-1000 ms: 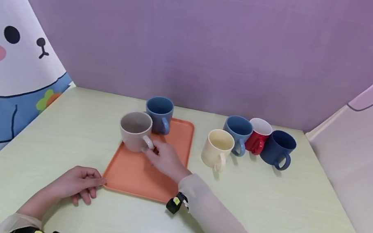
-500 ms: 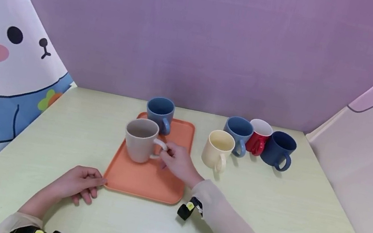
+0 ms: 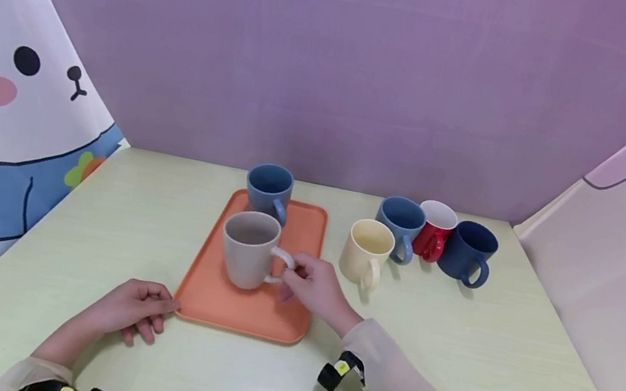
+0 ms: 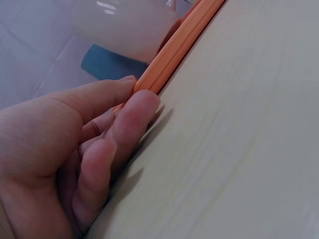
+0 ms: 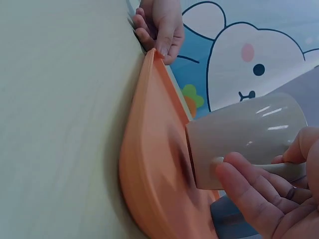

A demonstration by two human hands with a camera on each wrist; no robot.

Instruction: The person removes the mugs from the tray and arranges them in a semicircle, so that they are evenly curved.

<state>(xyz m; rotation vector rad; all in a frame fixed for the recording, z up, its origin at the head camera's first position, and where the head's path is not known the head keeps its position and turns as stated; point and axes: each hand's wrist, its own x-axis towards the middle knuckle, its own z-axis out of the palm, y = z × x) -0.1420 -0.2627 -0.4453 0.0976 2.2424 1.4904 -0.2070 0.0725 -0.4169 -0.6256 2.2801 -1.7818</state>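
My right hand holds a light grey mug by its handle, upright over the middle of an orange tray. In the right wrist view the mug is very close to the tray floor, with a shadow beside its base; whether it touches cannot be told. A blue mug stands at the tray's back, partly behind the grey one. At the tray's near left corner, my left hand pinches the rim; the left wrist view has the thumb and a finger at the orange edge.
Right of the tray stand a cream mug, a lighter blue mug, a red mug with white inside, and a dark blue mug, close together. A purple backdrop rises behind the table.
My right hand has carried the grey mug from the tray's back left towards its middle, nearer and to the right. The left hand has stayed at the corner.
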